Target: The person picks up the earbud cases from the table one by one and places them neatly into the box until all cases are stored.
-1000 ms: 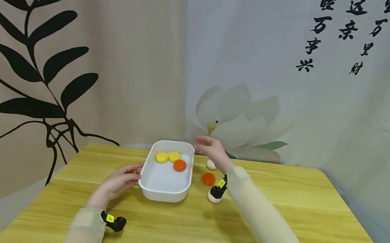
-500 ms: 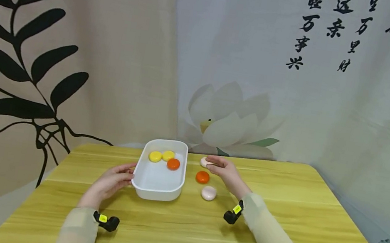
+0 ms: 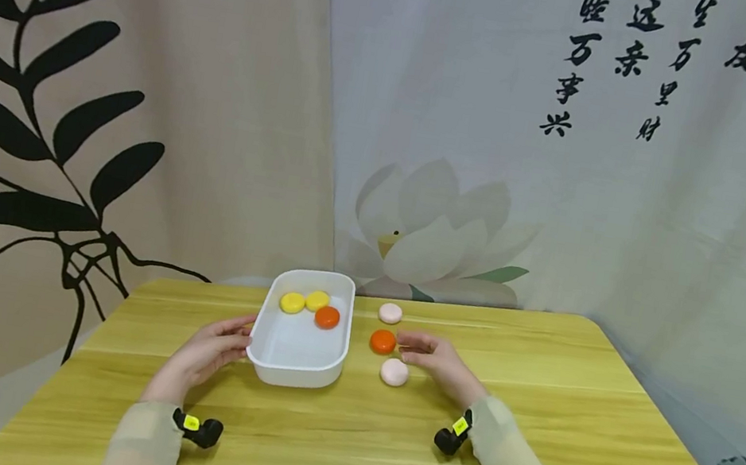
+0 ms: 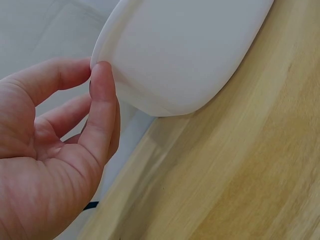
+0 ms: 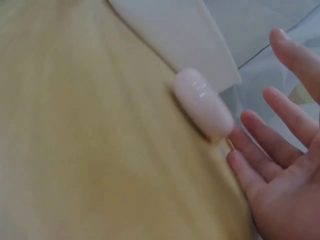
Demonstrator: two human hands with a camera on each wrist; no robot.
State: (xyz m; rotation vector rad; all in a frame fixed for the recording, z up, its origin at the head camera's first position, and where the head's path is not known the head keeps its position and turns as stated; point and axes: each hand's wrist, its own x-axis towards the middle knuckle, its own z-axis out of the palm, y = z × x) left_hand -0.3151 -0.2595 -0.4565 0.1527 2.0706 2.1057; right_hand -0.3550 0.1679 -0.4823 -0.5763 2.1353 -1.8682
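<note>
A white rectangular container (image 3: 296,358) stands on the table, with two yellow discs (image 3: 292,302) and an orange disc (image 3: 327,317) inside. At its near left corner my left hand (image 3: 210,353) pinches the rim, thumb and finger meeting there in the left wrist view. Right of the container lie a pale pink disc (image 3: 391,313), a second orange disc (image 3: 382,342) and a nearer pale pink disc (image 3: 394,372), smooth and rounded. Beside these last two is my right hand (image 3: 440,361), holding nothing. The right wrist view shows its fingers (image 5: 280,135) spread near a pink disc (image 5: 202,102).
The wooden table (image 3: 325,458) extends toward me and to the right. Behind its far edge hangs a printed cloth backdrop (image 3: 251,126). A black camera is strapped to each wrist.
My right hand has come away from the container's far right corner, past the far pink disc, back toward me beside the orange disc. The left hand stays at the container; the head view has shifted slightly.
</note>
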